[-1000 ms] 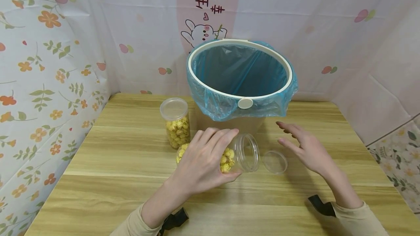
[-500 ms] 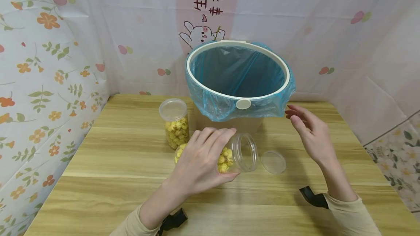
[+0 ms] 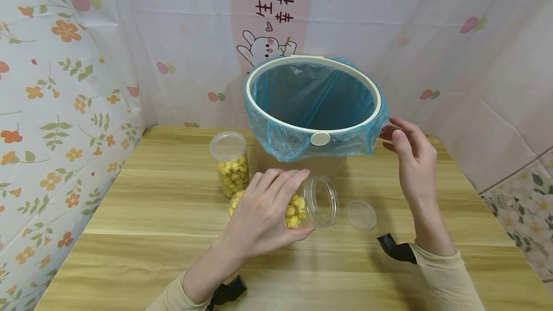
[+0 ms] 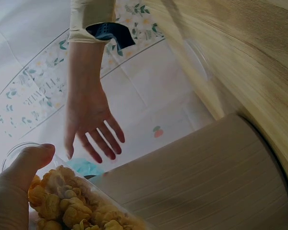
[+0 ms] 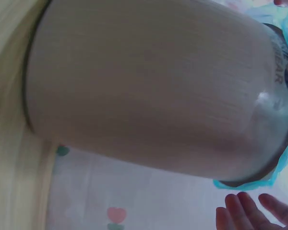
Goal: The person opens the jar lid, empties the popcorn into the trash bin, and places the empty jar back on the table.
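My left hand grips a clear plastic jar of yellow popcorn, tipped on its side in the air. The jar's uncapped mouth points right, in front of the trash bin. In the left wrist view the thumb presses along the jar wall above the popcorn. My right hand is raised at the right side of the bin, fingers loosely extended and holding nothing. Its fingertips are right beside the blue trash bag, which is folded over the bin's edge under a white ring.
A second, lidded jar of popcorn stands left of the bin. A round clear lid lies flat on the wooden table, right of the held jar's mouth. Patterned cloth hangs behind and at the sides.
My right hand has moved up and away from above the lid to the bin's right side, its palm turning towards the bin. The left hand and its jar have stayed nearly still.
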`<state>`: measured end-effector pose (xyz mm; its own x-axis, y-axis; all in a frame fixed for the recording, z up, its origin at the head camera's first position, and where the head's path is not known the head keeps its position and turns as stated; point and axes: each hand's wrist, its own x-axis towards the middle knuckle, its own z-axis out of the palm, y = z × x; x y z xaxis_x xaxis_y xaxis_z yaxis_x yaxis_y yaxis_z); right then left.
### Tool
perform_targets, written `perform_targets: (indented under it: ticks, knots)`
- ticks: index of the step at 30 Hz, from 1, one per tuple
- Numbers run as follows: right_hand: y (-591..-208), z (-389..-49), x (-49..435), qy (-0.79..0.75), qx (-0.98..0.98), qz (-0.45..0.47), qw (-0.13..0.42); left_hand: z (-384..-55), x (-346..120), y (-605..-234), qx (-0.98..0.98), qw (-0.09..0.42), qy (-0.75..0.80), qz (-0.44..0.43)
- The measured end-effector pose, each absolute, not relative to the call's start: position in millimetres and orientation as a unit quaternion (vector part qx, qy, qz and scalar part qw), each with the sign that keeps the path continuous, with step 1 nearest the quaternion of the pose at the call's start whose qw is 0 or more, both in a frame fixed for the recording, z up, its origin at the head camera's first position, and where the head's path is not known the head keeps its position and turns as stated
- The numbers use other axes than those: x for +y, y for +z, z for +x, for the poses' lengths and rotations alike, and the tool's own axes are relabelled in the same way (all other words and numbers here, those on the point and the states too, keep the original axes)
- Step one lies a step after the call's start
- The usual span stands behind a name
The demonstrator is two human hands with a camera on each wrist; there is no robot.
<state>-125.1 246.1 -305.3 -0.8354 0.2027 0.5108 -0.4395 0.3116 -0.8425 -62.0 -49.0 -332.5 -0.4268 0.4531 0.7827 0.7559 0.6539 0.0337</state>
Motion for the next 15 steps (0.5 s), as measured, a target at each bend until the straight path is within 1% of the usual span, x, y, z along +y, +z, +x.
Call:
perform_targets:
  ticks: [7,15]
  knots:
    - [-296,-126,234,0.634,-0.717,0.062,0.282,-62,-49,-333,-0.821,0.391,-0.192,-0.368]
    - [-285,-128,220,0.639,-0.724,0.039,0.258,-61,-50,-331,-0.819,0.396,-0.192,-0.367]
